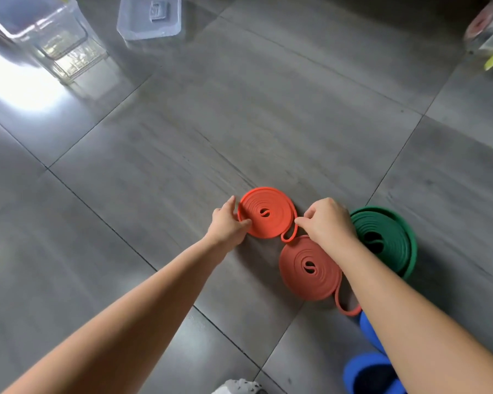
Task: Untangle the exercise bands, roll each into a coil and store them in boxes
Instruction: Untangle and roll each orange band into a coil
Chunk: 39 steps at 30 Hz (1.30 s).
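Note:
Three coiled bands lie flat on the grey tiled floor. The bright orange coil (pixel 266 213) is farthest from me; my left hand (pixel 228 223) grips its left rim with thumb and fingers. My right hand (pixel 326 221) pinches the same coil's right edge, near its loose end loop. A duller red coil (pixel 309 267) lies just below, partly under my right wrist, with a tail loop at its lower right. A wide green coil (pixel 387 240) sits to the right, partly hidden by my right hand.
A clear plastic box (pixel 44 35) stands at the far left with a clear lid (pixel 150 17) beside it. Another clear container (pixel 491 35) is at the far right edge. Blue slippers (pixel 370 371) and a white shoe (pixel 236 388) are near me.

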Available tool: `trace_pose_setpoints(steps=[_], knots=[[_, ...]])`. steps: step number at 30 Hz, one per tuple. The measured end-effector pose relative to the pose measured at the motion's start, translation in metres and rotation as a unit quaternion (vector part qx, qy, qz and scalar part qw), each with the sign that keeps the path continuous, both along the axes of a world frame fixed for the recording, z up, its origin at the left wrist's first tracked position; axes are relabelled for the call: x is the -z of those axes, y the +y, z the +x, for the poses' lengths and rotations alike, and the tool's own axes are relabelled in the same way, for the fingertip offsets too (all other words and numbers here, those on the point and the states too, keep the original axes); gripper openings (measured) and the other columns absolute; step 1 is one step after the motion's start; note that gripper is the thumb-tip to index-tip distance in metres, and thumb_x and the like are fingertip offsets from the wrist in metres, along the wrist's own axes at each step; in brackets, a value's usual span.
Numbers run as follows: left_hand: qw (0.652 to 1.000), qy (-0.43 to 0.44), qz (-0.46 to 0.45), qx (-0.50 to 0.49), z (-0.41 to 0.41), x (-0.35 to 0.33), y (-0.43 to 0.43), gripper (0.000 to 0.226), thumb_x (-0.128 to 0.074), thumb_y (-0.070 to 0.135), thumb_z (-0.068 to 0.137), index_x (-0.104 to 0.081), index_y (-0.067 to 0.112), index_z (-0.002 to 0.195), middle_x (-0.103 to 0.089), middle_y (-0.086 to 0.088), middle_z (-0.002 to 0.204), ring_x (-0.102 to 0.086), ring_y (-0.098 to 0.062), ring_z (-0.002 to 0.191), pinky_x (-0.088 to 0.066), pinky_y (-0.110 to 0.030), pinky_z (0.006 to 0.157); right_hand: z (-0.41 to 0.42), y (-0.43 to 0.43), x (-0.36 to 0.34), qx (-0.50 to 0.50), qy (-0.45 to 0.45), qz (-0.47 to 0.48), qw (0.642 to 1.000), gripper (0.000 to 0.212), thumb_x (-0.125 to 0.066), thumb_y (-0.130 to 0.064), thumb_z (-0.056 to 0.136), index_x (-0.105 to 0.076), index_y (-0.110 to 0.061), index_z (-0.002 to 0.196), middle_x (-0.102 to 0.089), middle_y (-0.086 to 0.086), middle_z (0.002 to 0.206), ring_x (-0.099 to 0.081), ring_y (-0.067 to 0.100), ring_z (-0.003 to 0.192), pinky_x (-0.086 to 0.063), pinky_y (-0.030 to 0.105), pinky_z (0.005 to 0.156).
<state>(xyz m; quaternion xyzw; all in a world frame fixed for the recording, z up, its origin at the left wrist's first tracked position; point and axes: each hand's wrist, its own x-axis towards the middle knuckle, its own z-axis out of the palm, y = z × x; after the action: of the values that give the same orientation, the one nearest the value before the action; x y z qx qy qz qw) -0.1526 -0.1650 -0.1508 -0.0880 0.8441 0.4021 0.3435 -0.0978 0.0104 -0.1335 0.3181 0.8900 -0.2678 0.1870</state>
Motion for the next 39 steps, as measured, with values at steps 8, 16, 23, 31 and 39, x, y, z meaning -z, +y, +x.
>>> trace_pose_setpoints(steps=[8, 16, 23, 31, 39], knots=[[0.999, 0.041, -0.02, -0.022, 0.038, -0.008, -0.011, 0.06, -0.058, 0.015, 0.086, -0.035, 0.014, 0.142, -0.042, -0.012, 0.132, -0.058, -0.035, 0.108, -0.052, -0.042, 0.087, 0.102, -0.024, -0.021, -0.084, 0.221, -0.025, 0.971, 0.011, -0.068, -0.016, 0.082, -0.069, -0.011, 0.092, -0.066, 0.01, 0.089, -0.062, 0.032, 0.08, -0.048, 0.038, 0.071], [0.996, -0.008, -0.031, 0.085, 0.104, -0.057, -0.001, 0.046, -0.056, 0.018, 0.089, -0.042, 0.01, 0.132, -0.049, -0.013, 0.127, -0.056, -0.033, 0.11, -0.051, -0.041, 0.09, 0.287, -0.112, -0.002, -0.162, -0.072, -0.011, 0.984, 0.018, -0.048, -0.013, 0.088, -0.053, -0.021, 0.104, -0.06, 0.001, 0.107, -0.06, 0.02, 0.102, -0.047, 0.031, 0.08], [0.865, 0.041, -0.026, 0.499, 0.144, -0.175, 0.018, 0.03, -0.059, 0.016, 0.089, -0.059, 0.009, 0.118, -0.063, -0.009, 0.113, -0.06, -0.026, 0.1, -0.047, -0.03, 0.086, 0.329, -0.114, -0.052, 0.103, 0.008, -0.113, 0.988, 0.014, -0.073, -0.02, 0.078, -0.069, -0.02, 0.092, -0.051, -0.012, 0.078, -0.052, -0.001, 0.067, -0.036, 0.011, 0.061], [0.675, 0.014, -0.1, 0.731, 0.246, -0.261, -0.006, 0.049, -0.071, 0.026, 0.082, -0.055, 0.008, 0.125, -0.054, -0.016, 0.121, -0.054, -0.032, 0.108, -0.046, -0.034, 0.088, 0.364, -0.129, -0.171, 0.105, 0.158, -0.201, 0.961, 0.028, -0.077, -0.012, 0.072, -0.066, -0.038, 0.07, -0.068, -0.02, 0.071, -0.06, -0.004, 0.07, -0.039, 0.004, 0.066], [0.849, 0.133, 0.082, 0.505, 0.315, -0.333, -0.051, 0.013, -0.068, 0.02, 0.085, -0.07, 0.009, 0.092, -0.065, -0.003, 0.078, -0.054, -0.002, 0.065, -0.043, -0.018, 0.064, 0.404, -0.11, -0.276, 0.154, 0.278, -0.257, 0.913, 0.024, -0.079, -0.023, 0.065, -0.066, -0.029, 0.084, -0.071, -0.008, 0.081, -0.064, -0.001, 0.076, -0.049, 0.015, 0.075]])
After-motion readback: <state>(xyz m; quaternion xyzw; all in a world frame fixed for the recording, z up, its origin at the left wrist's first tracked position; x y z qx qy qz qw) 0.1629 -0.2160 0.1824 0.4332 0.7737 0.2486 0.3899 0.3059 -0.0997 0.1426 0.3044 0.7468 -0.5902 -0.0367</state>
